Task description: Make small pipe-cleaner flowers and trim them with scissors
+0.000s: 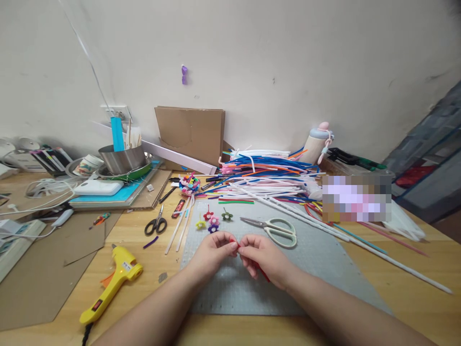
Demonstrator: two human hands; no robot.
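My left hand (218,250) and my right hand (261,254) meet above the grey cutting mat (324,283). Between their pinched fingertips is a red pipe cleaner (264,274), one end of which trails out below my right hand. Its shape at the fingertips is mostly hidden. Just beyond my hands lie several small pipe-cleaner flowers, among them a yellow one (200,224), a purple one (213,228) and a dark green one (227,216). Pale-handled scissors (277,231) rest, blades pointing left, beyond my right hand.
A yellow glue gun (118,278) and black scissors (156,225) lie to the left. Pipe cleaners (266,185) are heaped at the back, some reaching right. A bottle (317,144), cardboard (190,137) and a metal bowl (122,159) stand near the wall.
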